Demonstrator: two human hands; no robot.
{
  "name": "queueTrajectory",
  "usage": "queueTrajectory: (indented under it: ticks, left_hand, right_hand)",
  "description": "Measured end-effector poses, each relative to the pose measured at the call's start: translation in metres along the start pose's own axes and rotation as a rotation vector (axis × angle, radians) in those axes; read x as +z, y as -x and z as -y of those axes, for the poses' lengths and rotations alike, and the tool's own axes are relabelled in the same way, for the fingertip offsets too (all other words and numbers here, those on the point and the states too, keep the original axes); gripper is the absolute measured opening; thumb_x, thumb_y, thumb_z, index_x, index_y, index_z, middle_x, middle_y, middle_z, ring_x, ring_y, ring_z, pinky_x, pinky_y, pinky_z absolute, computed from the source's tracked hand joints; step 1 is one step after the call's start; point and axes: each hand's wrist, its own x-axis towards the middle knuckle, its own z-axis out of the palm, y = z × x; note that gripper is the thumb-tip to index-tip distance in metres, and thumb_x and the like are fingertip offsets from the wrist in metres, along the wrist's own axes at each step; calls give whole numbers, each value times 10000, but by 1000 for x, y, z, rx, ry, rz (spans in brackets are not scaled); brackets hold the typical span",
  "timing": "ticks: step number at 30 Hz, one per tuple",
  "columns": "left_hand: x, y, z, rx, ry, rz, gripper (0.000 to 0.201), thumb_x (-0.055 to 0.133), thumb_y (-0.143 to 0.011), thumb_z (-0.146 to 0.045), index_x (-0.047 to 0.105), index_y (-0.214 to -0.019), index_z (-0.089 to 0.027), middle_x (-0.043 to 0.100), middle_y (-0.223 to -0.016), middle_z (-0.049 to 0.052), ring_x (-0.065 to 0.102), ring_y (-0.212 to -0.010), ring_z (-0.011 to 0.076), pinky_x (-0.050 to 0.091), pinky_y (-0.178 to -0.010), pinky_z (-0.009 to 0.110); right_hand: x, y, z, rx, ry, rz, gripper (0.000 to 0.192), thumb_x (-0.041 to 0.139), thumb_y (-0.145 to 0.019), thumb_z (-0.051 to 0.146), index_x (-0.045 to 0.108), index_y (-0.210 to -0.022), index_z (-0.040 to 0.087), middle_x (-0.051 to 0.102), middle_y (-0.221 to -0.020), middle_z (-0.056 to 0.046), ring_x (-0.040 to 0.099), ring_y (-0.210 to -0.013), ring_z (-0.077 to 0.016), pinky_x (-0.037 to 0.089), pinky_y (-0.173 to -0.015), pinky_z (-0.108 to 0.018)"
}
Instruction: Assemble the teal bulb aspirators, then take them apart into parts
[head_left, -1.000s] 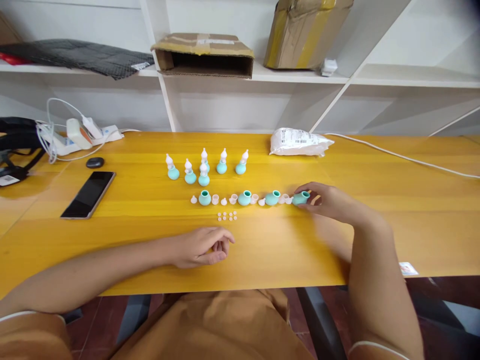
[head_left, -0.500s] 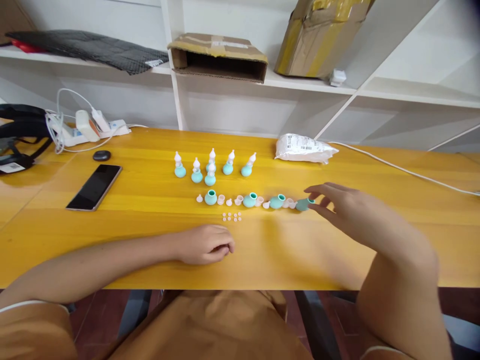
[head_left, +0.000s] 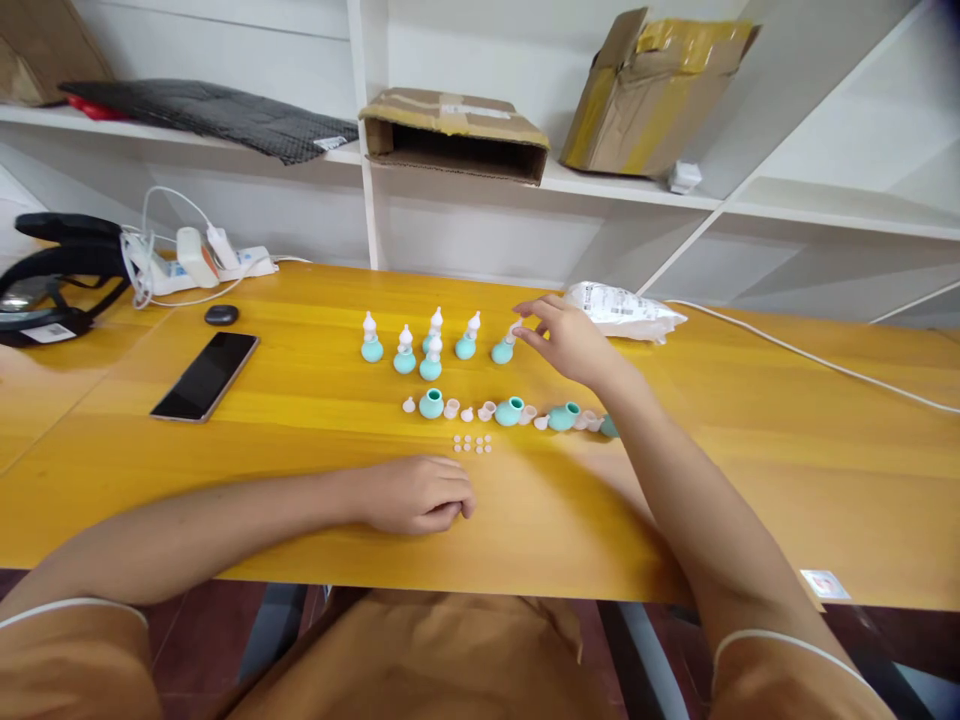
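Observation:
My right hand (head_left: 568,340) reaches over the rear row, thumb and fingertips apart around the pale tip of the rightmost gourd-shaped bottle (head_left: 502,351). Whether they touch it I cannot tell. That bottle has a turquoise base and a white upper part, and several alike bottles (head_left: 465,346) stand left of it. In front runs a line of open turquoise pots (head_left: 509,411), pale cups (head_left: 451,409) and small pointed caps (head_left: 409,405). My forearm partly covers the rightmost pot (head_left: 609,426). My left hand (head_left: 424,496) rests on the table, loosely curled, below several tiny pale discs (head_left: 472,444).
A phone (head_left: 205,377), a dark mouse-like object (head_left: 221,315) and a power strip (head_left: 251,262) with cables are on the left. A white plastic package (head_left: 626,310) lies behind my right hand, beside a white cable (head_left: 810,350). Cardboard boxes (head_left: 457,130) sit on the shelf above.
My right hand has moved left and back, from the rightmost turquoise pot to the rightmost rear bottle. My left hand stays on the table. The view has shifted slightly.

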Motion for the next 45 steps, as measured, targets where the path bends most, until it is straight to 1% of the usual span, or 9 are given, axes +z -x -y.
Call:
queueTrajectory:
  ticks: [4, 9, 13, 16, 22, 26, 30, 34, 45]
  left_hand:
    - [0, -1, -1, 11, 18, -12, 193, 534, -1041, -114, 692, -1013, -221, 782, -956, 96, 698, -908, 239, 565, -878, 358]
    - [1, -2, 1, 19, 39, -4, 201, 541, -1027, -90, 680, -983, -229, 776, -939, 84, 698, -907, 238, 556, -889, 356]
    - [1, -1, 2, -33, 126, 18, 84, 624, -1024, -164, 672, -1034, -232, 759, -910, 51, 688, -865, 213, 549, -856, 328]
    - [0, 2, 2, -148, 199, -2, 216, 739, -1013, -324, 651, -1186, -230, 769, -1002, 48, 673, -810, 189, 544, -772, 303]
    - [-7, 6, 7, -158, 431, 56, 754, 943, -822, -682, 641, -1340, -224, 794, -1078, 76, 724, -842, 223, 584, -792, 330]
    - [-15, 4, 8, -232, 641, 73, 695, 759, -941, -815, 680, -1251, -198, 792, -985, 70, 726, -821, 203, 570, -765, 310]
    - [-18, 2, 6, -334, 669, 25, 568, 658, -1058, -743, 657, -1119, -178, 744, -844, 38, 646, -726, 154, 499, -705, 278]
    - [-18, 1, 4, -329, 765, 33, 541, 569, -1109, -730, 583, -1126, -190, 718, -711, 15, 621, -677, 165, 470, -697, 291]
    - [-17, 2, 7, -379, 767, 39, 555, 556, -1109, -743, 581, -1096, -188, 751, -692, 31, 638, -664, 169, 462, -687, 279]
  right_hand:
    - [10, -2, -2, -1, -42, 0, 221, 598, -1074, 331, 772, -1057, 195, 799, -1052, -153, 756, -909, -300, 625, -920, -483]
    - [-20, 17, 20, 106, -312, -190, 251, 683, -1072, 459, 767, -1116, 226, 804, -1058, -115, 768, -840, -256, 652, -686, -401]
    - [-35, 53, 49, 87, -779, 70, 287, 828, -1015, 519, 791, -1077, 241, 792, -901, -61, 712, -681, -189, 615, -544, -325]
    - [-11, 89, 69, 53, -1064, 348, 307, 847, -1012, 534, 807, -1049, 232, 805, -976, -86, 723, -685, -181, 600, -505, -302]
    - [62, 125, 91, 115, -1341, 357, 305, 803, -1057, 515, 762, -1094, 215, 787, -919, -46, 726, -677, -160, 630, -573, -292]
    - [67, 125, 92, 14, -1224, 284, 222, 753, -1099, 442, 751, -1181, 235, 759, -1031, -62, 734, -771, -167, 652, -603, -287]
    - [60, 130, 90, -265, -735, -88, 223, 701, -1112, 237, 736, -1328, 282, 678, -1219, -88, 718, -838, -167, 685, -702, -334]
    - [54, 133, 85, -561, -302, -319, 419, 776, -1049, 156, 707, -1443, 278, 680, -1138, -90, 744, -957, -223, 689, -805, -366]
    - [48, 130, 89, -765, -117, -268, 198, 713, -1108, 137, 734, -1305, 149, 830, -981, -62, 769, -793, -169, 606, -683, -306]
